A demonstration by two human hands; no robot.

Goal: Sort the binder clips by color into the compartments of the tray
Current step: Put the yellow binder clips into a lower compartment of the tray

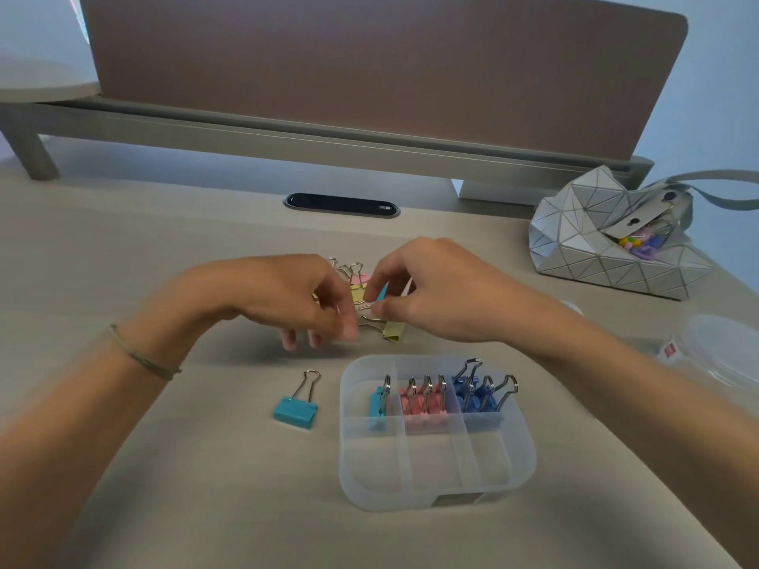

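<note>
Both hands meet over the unsorted heap (361, 295) just beyond the tray (435, 492) — apparently to pull tangled clips apart. Left hand (295, 299): fingers bunched at a yellow clip (358, 295); whether they pinch it, I cannot tell. Right hand (431, 293): fingertips together on something in the heap, likely a teal clip. Loose: another yellow clip (393, 330), a teal clip (295, 410) left of the tray. Tray, far row — one teal (377, 400), pinks (423, 402), blues (478, 396); near row empty.
</note>
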